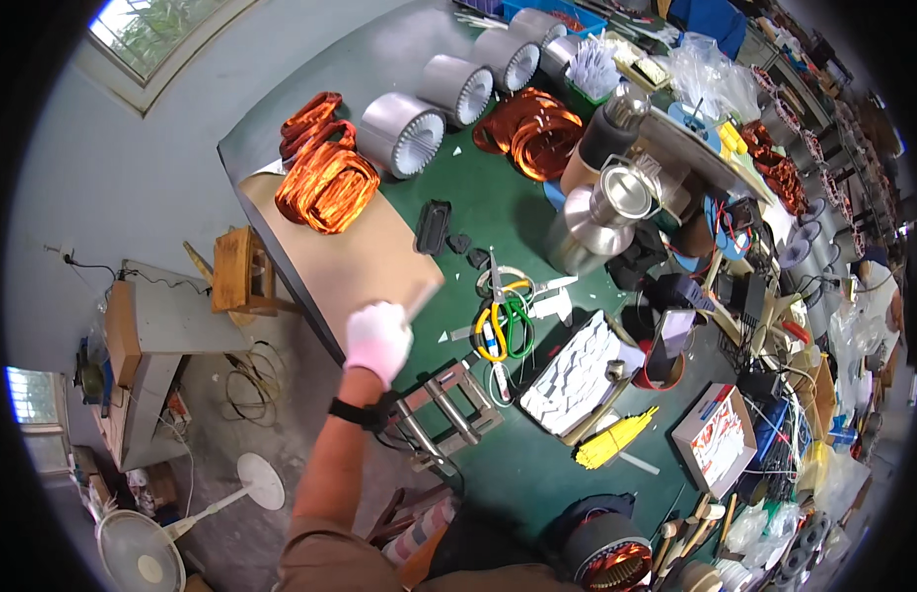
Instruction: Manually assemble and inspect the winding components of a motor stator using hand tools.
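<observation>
My left hand (377, 341), in a white glove with a pinkish palm area and a dark band at the wrist, is closed at the near edge of a brown paper sheet (345, 261). The sheet's corner beside the fingers is blurred. Bundles of copper wire coils (327, 187) lie on the sheet's far part. Right of the sheet are a black plastic tray (434, 227) and small black pieces. Scissors with yellow handles (492, 331) and scissors with green handles (518, 331) lie to the right of the glove. My right hand is out of view.
Silver stator cores (401, 135) and another copper coil bundle (529, 133) stand at the back of the green table (404, 202). A metal jug (591, 227), a box of white slips (577, 375), yellow sticks (616, 439) and a metal frame (448, 409) surround the middle.
</observation>
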### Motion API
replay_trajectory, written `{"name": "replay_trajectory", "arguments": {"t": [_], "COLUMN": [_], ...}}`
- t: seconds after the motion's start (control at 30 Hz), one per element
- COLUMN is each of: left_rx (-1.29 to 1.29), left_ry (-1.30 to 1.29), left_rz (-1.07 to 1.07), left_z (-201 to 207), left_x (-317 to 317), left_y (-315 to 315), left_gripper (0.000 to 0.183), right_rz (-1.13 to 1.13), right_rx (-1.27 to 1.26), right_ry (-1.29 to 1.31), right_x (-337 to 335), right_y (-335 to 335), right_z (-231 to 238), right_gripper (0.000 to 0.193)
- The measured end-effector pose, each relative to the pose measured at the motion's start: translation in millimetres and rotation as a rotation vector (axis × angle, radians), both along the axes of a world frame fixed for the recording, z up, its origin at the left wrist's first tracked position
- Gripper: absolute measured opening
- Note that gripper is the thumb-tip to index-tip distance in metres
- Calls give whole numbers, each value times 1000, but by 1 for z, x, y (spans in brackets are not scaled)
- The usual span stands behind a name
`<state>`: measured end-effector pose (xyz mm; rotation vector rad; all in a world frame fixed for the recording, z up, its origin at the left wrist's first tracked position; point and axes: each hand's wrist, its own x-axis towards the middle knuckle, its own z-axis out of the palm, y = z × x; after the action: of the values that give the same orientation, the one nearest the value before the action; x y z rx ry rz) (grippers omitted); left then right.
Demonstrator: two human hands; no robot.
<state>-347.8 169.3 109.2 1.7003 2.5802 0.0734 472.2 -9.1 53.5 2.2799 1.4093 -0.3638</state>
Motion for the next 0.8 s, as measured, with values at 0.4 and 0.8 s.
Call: {"name": "replay_trajectory", "arguments": {"t": [0.4,0.8], "left_rx": [462,73], "left_ry": [71,-534], "left_rz": [321,22], "left_z": [85,22], "left_x": [-65,28], "left_y": [4,-49], "left_gripper": [17,35], "right_rz": [37,78], "right_rx": [3,27], "right_ry": [7,-12], "right_x": [8,22], "right_y": [10,45], "right_z": [21,31], "right_gripper": [32,31]}}
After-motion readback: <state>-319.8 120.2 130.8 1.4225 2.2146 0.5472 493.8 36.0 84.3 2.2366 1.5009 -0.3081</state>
